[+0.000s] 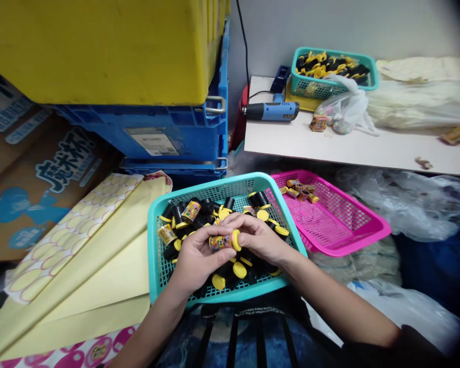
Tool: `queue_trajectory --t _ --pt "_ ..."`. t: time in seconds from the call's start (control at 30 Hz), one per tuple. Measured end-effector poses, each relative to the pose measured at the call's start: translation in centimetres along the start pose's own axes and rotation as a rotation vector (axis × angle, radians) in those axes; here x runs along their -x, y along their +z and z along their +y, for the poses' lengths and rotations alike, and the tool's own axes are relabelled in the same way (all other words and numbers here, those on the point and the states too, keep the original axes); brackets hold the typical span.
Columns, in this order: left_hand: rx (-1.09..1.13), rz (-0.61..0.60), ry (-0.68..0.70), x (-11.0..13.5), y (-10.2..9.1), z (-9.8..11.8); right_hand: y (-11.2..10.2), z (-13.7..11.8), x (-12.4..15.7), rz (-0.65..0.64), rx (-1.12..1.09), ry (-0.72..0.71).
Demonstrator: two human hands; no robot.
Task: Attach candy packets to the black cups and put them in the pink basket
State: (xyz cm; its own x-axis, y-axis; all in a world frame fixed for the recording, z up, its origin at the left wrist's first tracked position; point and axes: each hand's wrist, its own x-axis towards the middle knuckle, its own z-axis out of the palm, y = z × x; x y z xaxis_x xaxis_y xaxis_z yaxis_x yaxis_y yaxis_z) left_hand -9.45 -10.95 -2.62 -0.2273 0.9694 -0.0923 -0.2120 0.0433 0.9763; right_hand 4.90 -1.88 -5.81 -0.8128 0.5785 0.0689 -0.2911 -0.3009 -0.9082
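My left hand [199, 253] is closed round a small canister [219, 243] with a colourful printed sleeve and a yellow lid. Against the lid end, my right hand [258, 237] has its fingers curled, pinching the canister from the right. Both hands are over a turquoise mesh basket [230, 296] on my lap. Inside it lie many black canisters [207, 206] with yellow lids, some open. A few in there wear the printed sleeve, such as one sleeved canister [190, 211] near the back left.
A pink basket [345, 225] with several sleeved canisters [303, 193] stands to the right. On the white shelf [276, 138] are a heat gun [272, 111], another turquoise basket [297, 84] and a plastic bag [350, 110]. Stacked crates [138, 128] and yellow sheets [99, 276] flank the left.
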Motion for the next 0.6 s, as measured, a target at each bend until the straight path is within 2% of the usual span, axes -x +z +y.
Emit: queue_trajectory --t 0.17,0.3,0.37,0.5,0.6 --pt "-0.012 0.019 0.033 0.3 -0.5 0.3 0.3 -0.9 0.3 0.032 0.146 0.061" --pt "0.093 -0.081 -0.135 0.7 -1.9 0.2 0.8 -1.5 0.3 0.102 0.297 -0.051" --pt "0.095 -0.028 -0.173 0.8 -2.5 -0.4 0.9 -1.6 0.3 0.089 0.308 -0.089" --pt "0.044 0.113 -0.122 0.7 -3.1 -1.6 0.8 -1.9 0.4 0.046 0.297 -0.107" --pt "0.067 0.125 -0.074 0.7 -3.0 -1.3 0.7 -2.0 0.4 0.027 0.366 -0.154"
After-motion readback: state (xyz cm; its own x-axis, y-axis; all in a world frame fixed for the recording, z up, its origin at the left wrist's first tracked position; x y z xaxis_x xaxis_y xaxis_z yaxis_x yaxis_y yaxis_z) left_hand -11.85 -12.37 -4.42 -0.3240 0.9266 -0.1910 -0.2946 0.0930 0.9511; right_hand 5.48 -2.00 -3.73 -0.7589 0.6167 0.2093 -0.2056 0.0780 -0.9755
